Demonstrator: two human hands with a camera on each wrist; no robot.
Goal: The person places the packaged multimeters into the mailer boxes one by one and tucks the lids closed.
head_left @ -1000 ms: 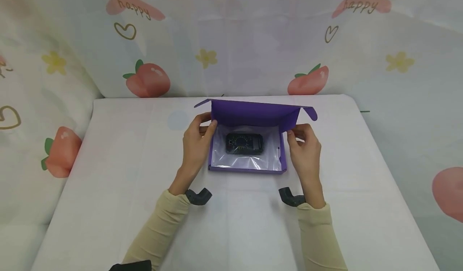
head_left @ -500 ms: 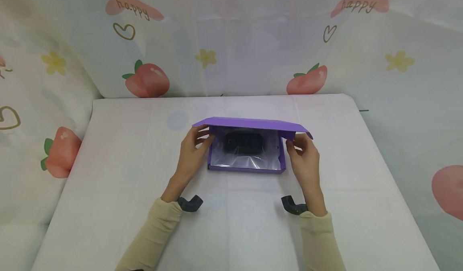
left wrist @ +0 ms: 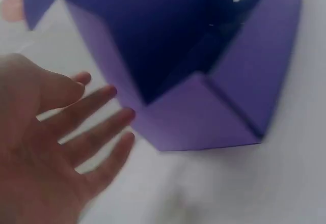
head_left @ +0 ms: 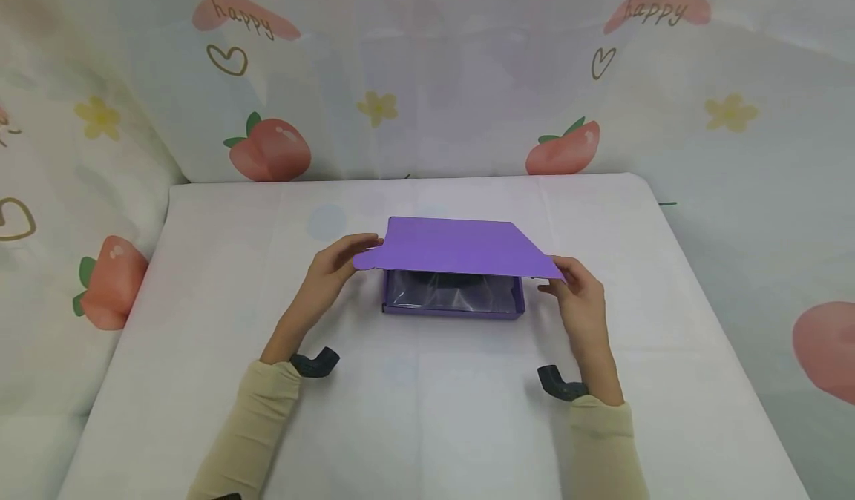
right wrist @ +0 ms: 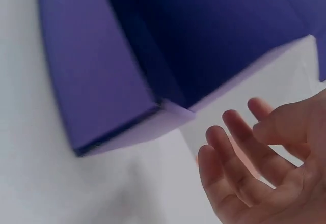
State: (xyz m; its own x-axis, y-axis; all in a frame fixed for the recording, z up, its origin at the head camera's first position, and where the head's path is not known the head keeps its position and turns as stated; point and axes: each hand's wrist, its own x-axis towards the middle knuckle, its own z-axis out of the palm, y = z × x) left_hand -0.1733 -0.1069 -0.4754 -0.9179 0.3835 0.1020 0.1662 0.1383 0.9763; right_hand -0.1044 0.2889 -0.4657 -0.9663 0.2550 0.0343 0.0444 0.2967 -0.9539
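Note:
A purple cardboard box (head_left: 454, 312) lies on the table, its hinged lid (head_left: 461, 246) tilted down over the back part of the tray. Clear plastic (head_left: 414, 290) shows inside through the front gap. Under the lid only a dark edge of the multimeter can be made out. My left hand (head_left: 330, 264) is beside the lid's left side flap, its fingers spread and straight, close to the box end (left wrist: 198, 117) in the left wrist view. At the other end, my right hand (head_left: 581, 300) is beside the right flap, fingers loosely extended near the box wall (right wrist: 97, 66).
A white cloth covers the table (head_left: 427, 411). Behind it hangs a printed backdrop (head_left: 454, 107) with peaches, hearts and flowers. Dark curved camera mounts (head_left: 315, 363) stick out from both wrists.
The lid has swung from upright down toward the front, hiding the multimeter. Both hands have moved outward, away from the box ends, and the left fingers have straightened.

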